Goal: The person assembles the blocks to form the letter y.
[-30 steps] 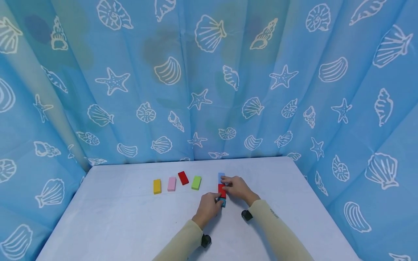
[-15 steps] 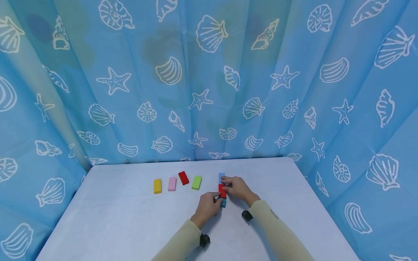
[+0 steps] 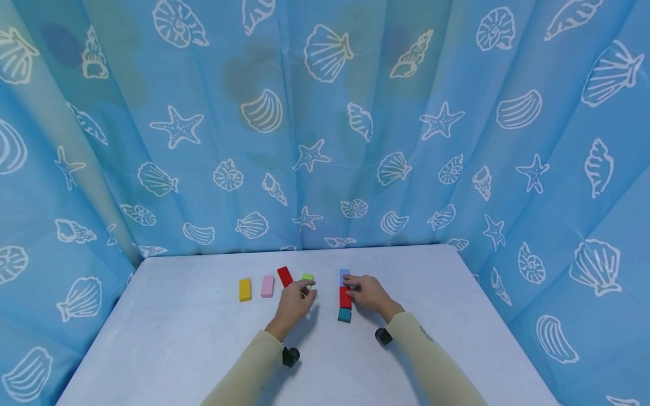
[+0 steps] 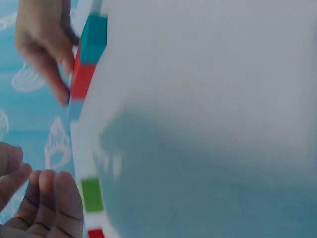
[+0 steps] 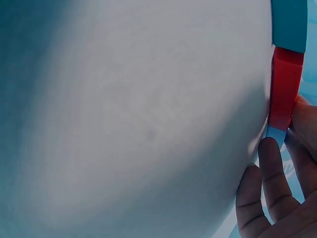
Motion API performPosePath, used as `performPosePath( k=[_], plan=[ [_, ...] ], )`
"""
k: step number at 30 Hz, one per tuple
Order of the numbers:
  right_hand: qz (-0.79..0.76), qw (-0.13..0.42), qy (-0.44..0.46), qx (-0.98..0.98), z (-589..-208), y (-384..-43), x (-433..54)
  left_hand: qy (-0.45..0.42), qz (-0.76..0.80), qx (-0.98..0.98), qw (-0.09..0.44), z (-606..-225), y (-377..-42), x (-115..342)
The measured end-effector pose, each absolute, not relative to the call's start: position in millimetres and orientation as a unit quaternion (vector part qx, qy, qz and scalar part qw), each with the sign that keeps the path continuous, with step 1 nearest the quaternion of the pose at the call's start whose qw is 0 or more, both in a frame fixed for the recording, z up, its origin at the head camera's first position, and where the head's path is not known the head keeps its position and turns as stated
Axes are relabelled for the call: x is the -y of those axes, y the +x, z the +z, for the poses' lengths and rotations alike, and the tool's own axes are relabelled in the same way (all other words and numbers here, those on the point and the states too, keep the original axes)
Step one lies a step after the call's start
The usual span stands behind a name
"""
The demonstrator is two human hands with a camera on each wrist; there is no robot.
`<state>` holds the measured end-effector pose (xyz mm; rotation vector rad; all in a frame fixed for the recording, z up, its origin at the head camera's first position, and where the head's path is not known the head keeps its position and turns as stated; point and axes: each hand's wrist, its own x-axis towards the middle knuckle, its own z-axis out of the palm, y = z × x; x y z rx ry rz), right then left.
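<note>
Nearest us, pale sleeves (image 3: 431, 355) come in from four and eight o'clock around the standing row, a black device (image 3: 291, 357) at the left wrist and a dark device (image 3: 383, 336) at the right one, all over a white cloth-covered table (image 3: 178, 338).

Here at six o'clock of that row sits the teal block (image 3: 345, 314). Butted against it, mid-row, is the middle red block (image 3: 345, 298), a deep, plain, flat-faced oblong lying lengthwise. From three o'clock the right hand (image 3: 372, 293) rests fingertips on it and on its neighbour, digits extended rather than wrapped around anything.

Over at ten o'clock we have our obstruction: the left hand (image 3: 293, 303), fingers loosely bent, holding nothing. It hides the near part of the green block (image 3: 307, 277), whose bright lime top peeks past the fingers, and overlaps the near end of the loose red block (image 3: 284, 275), which lies slanted. Further round at nine, well apart, we spot the pink block (image 3: 267, 286) and the yellow block (image 3: 245, 290).

At the row's twelve o'clock end, the light blue block (image 3: 343, 273) shows, partly covered by fingertips; beyond it hangs a blue seashell curtain (image 3: 325, 186).
</note>
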<state>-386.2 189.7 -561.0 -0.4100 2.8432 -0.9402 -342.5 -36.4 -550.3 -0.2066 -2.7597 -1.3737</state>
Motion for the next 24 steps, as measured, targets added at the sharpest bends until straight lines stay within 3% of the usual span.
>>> performPosePath(
  k=[8, 15, 24],
  plan=[
    [-0.322, 0.063, -0.135, -0.935, -554, -385, -191, -0.071, -0.435, 0.897, 0.003, -534, -369, 68],
    [-0.327, 0.068, -0.133, -0.933, -560, -384, -191, -0.112, -0.427, 0.897, -0.029, -543, -379, 76],
    [-0.321, 0.078, -0.122, -0.936, -561, -384, -190, -0.126, -0.450, 0.884, -0.008, -547, -385, 70]
  ],
)
